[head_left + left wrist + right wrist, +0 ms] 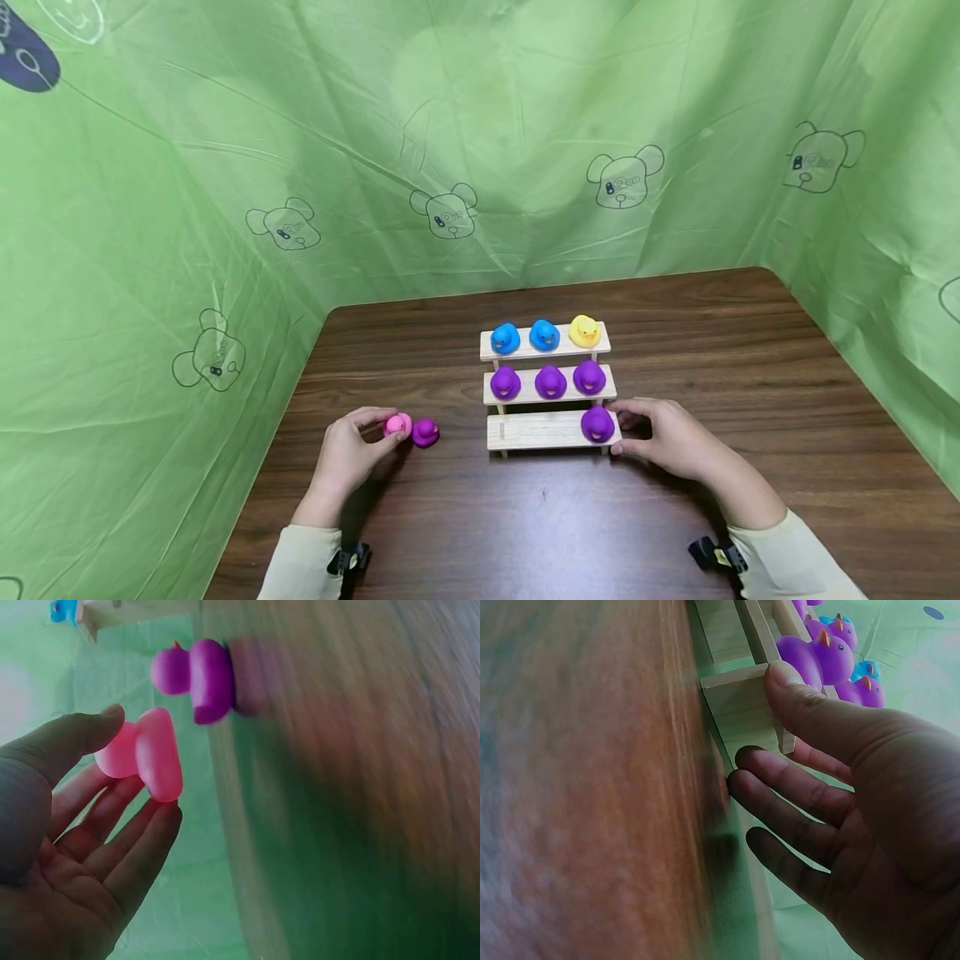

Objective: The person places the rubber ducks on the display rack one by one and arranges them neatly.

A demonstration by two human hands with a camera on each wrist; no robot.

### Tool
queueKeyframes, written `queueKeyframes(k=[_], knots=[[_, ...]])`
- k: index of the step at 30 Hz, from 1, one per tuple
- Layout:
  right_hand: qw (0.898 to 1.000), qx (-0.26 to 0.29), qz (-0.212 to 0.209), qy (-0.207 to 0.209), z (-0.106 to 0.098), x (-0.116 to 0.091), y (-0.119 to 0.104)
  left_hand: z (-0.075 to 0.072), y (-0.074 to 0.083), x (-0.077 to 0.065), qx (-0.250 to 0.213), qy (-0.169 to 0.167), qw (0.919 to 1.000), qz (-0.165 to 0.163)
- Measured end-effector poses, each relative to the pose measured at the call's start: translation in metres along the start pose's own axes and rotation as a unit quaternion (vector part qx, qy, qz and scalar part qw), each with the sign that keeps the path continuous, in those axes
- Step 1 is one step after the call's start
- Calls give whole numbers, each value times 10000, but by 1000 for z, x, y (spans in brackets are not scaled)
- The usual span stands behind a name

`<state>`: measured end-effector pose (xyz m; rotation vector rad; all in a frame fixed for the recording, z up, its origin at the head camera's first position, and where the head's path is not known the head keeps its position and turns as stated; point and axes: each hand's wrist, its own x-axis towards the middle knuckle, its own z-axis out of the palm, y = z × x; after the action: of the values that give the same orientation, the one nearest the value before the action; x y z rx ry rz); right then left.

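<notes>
My left hand point(352, 450) pinches a pink rubber duck point(398, 425) between thumb and fingers. In the left wrist view the pink duck point(146, 754) seems slightly off the tabletop. Just right of it, a purple rubber duck point(425, 432) stands on the table. A three-step wooden display stand point(536, 432) is in the middle. At the right end of its lowest step sits another purple duck point(597, 424). My right hand point(671, 437) holds that end, thumb on the front corner and index finger behind; its other fingers are off the wood in the right wrist view.
The middle step carries three purple ducks point(551, 382). On the top step are two blue ducks point(544, 335) and a yellow duck point(584, 331). The brown wooden table point(540, 525) is enclosed by green sheeting point(525, 167) at the back and sides.
</notes>
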<state>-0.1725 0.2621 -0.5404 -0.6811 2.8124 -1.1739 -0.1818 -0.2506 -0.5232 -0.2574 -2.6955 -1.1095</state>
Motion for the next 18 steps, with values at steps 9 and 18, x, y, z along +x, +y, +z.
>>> queueKeyframes(k=[9,18], knots=[[10000,49,-30,23,0,0,-1,4,25,-1,-1173,-61,9926,297],[10000,59,-45,22,0,0,-1,16,49,-4,-1523,-320,9870,409]])
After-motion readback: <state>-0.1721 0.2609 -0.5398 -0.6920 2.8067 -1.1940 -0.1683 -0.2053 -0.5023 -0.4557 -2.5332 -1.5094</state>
